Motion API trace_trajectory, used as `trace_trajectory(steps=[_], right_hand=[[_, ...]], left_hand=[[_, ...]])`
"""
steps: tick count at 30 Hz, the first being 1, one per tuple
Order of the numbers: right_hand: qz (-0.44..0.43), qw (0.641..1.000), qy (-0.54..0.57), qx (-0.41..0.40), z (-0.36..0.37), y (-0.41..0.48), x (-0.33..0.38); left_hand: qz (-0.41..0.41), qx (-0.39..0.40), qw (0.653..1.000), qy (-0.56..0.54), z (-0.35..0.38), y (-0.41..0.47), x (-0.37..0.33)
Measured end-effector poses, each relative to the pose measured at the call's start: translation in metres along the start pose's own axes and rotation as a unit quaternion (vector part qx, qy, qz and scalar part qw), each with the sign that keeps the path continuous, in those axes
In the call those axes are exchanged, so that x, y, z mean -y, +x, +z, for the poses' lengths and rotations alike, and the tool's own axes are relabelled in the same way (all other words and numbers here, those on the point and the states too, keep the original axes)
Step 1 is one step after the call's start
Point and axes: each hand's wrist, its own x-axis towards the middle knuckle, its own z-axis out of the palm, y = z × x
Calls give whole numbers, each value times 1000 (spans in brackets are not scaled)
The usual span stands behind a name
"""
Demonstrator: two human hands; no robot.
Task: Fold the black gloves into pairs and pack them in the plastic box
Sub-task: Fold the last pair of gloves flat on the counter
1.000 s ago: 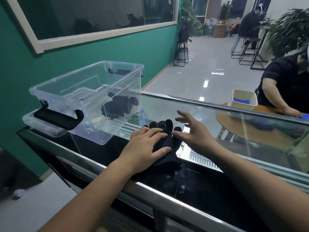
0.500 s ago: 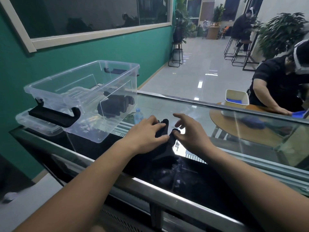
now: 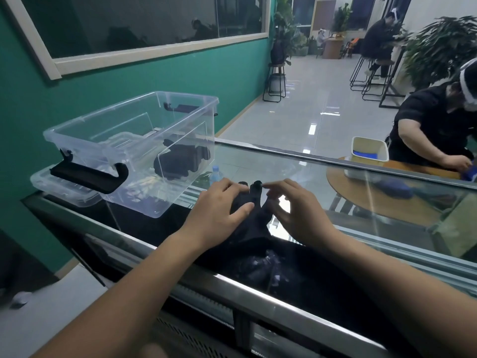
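Bunched since earlier beneath the flat left hand, the black gloves lie on the bench right of the plastic box; whether the curved right hand pinches a fingertip cannot be told.

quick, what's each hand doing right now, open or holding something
Left hand: open, pressing flat on the black glove.
Right hand: fingertips at the glove's finger ends; whether it has a grip cannot be told.

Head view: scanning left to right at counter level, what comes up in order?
plastic box → left hand → black gloves → right hand → white tub → seated person
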Motion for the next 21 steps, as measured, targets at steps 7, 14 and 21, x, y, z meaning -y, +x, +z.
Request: trace_trajectory(steps=[7,14,21], right_hand=[[-147,985,-18,90,-10,-32,17],[-152,977,-31,149,-8,-32,21],[-125,982,-15,142,-9,-27,20]], left_hand=[[87,20,995,-48,-9,-51,-8],[103,-17,995,-9,0,-61,-7],[107,-73,991,-20,3,-62,-10]])
